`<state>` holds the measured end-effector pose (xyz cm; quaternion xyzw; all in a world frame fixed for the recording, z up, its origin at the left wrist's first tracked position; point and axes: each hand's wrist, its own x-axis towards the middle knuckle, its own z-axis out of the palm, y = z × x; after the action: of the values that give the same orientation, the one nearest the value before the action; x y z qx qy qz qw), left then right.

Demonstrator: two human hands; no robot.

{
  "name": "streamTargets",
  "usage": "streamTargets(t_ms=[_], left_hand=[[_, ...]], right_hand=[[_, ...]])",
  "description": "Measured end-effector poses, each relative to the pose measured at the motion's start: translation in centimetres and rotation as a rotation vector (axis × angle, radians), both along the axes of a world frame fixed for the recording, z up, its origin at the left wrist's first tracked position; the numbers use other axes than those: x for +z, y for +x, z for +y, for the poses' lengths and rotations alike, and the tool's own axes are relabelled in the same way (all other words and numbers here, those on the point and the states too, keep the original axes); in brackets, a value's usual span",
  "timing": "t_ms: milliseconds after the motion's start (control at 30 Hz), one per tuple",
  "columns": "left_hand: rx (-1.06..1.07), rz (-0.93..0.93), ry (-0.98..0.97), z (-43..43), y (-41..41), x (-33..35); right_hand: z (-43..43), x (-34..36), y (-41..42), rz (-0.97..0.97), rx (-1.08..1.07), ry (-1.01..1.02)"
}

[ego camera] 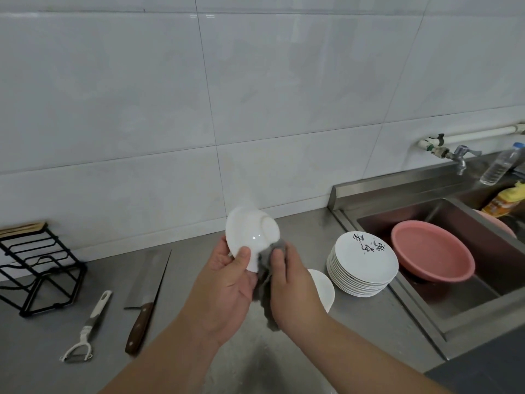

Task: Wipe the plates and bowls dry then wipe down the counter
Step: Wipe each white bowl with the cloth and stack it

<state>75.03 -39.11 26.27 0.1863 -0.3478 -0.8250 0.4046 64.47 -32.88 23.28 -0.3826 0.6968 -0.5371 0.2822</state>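
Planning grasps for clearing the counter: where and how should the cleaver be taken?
Probably by the brown wooden handle, from above on the near side: the cleaver lies flat, handle nearest the person, blade pointing away. The peeler lies apart to its left.

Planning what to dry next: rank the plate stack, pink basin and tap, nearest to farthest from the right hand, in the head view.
1. Plate stack, on the counter just right of the right hand.
2. Pink basin, in the sink past the stack.
3. Tap, above the sink's far edge.
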Motion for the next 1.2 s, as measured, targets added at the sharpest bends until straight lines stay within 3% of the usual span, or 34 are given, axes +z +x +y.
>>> streamTargets(t_ms=[100, 233, 333, 433, 600, 733, 933, 1100, 1200], left_hand=[[0.036, 0.024, 0.063, -1.4, 0.5, 0.6], [0.001, -0.037, 0.052, -1.9, 1.1, 0.3], [-0.049, -0.117, 0.056, -1.5, 0.9, -1.0], [-0.110, -0.254, 0.068, -1.2, 0.1, -2.8], [-0.094, -0.555, 0.080, -0.2, -2.8, -6.6], [-0.019, -0.840, -0.019, 1.8, -5.8, -9.0], [-0.060, -0.913, -0.061, 3.2, -9.4, -11.4], [-0.170, -1.023, -0.272, 2.2, -10.6, -13.5], [-0.115, -1.111, -0.279, 1.5, -12.0, -15.3]], right_hand=[[1.3, -1.1, -1.5, 0.140, 0.092, 0.140], [2.7, -1.4, -4.1, 0.157, 0.012, 0.280], [3.6, -0.7, -6.6, 0.097, 0.146, 0.366], [4.8, 0.4, -8.4, -0.050, 0.277, 0.327], [6.6, -2.0, -10.2, -0.019, 0.109, 0.435], [8.0, -4.2, -11.0, -0.086, -0.074, 0.465], [9.1, -6.7, -13.0, -0.267, -0.082, 0.386], [8.9, -9.9, -16.2, -0.144, -0.082, 0.454], [7.7, -11.8, -17.8, -0.027, -0.066, 0.511]])
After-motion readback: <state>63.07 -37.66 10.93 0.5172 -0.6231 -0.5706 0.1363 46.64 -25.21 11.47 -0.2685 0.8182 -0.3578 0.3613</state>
